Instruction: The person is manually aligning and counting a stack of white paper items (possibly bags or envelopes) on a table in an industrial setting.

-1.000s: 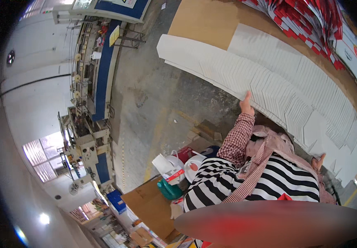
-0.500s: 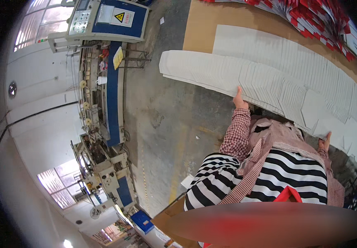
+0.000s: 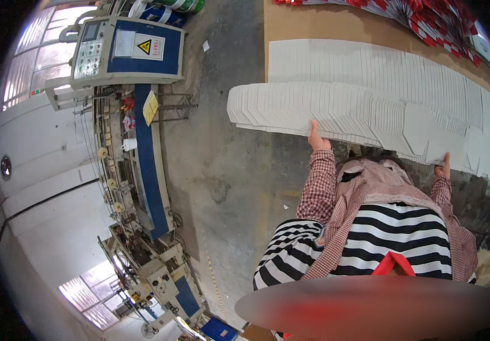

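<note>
A long, overlapping row of white card sheets (image 3: 324,105) spans the near side of the brown table, its left end jutting past the table's edge. My left hand (image 3: 317,138) grips its near edge, thumb on top and fingers hidden underneath. Farther right, my right hand (image 3: 442,167) is closed on the near edge too, its thumb pointing up over the white sheets and its other fingers mostly out of sight. Behind this row lies a second fanned row of white sheets (image 3: 341,59), partly covered by the front one.
Red and white folded paper pieces (image 3: 421,20) pile up at the far side of the brown tabletop (image 3: 307,23). To the left stands a long blue and cream machine (image 3: 149,165) with a control cabinet (image 3: 142,48). Grey concrete floor (image 3: 216,170) lies between machine and table.
The view has shifted. Both hands keep their grip on the front row, and its angle appears flatter. The back row's left end now shows nearer the table's left edge.
</note>
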The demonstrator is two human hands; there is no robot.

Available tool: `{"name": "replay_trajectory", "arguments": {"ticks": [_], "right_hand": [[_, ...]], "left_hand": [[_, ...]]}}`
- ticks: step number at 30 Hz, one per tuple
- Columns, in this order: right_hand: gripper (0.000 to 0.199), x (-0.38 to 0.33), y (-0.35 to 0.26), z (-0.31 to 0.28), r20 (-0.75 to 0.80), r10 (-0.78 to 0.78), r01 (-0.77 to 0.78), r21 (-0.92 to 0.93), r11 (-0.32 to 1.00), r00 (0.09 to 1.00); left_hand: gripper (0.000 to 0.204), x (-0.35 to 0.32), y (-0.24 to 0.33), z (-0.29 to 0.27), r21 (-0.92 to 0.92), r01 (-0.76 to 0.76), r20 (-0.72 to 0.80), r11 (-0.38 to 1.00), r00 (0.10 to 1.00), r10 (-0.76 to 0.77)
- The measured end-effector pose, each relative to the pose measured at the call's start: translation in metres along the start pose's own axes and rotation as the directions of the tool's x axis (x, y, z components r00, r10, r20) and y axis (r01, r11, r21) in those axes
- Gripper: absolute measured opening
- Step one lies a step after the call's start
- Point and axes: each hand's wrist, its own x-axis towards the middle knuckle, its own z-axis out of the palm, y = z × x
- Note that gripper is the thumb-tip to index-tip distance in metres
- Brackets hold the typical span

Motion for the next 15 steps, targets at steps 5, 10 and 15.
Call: {"name": "replay_trajectory", "arguments": {"ticks": [5, 10, 15], "right_hand": [[0.043, -0.043, 0.026, 0.027, -0.059, -0.097, 0.081, -0.234, 0.969, 0.994], [0.041, -0.051, 0.027, 0.036, -0.028, 0.003, -0.006, -0.119, 0.993, 1.0], [0.035, -0.04, 0.034, 0.035, -0.056, -0.076, 0.079, 0.052, 0.996, 0.996]], "left_hand": [[0.048, 0.0, 0.011, -0.014, 0.034, 0.026, -0.057, 0.999, 0.998, -0.024], [0.05, 0.01, 0.013, -0.015, 0.081, 0.038, -0.05, 0.996, 0.998, -0.034], [0.048, 0.013, 0.011, -0.017, 0.037, 0.017, 0.055, 0.999, 0.998, -0.019]]}}
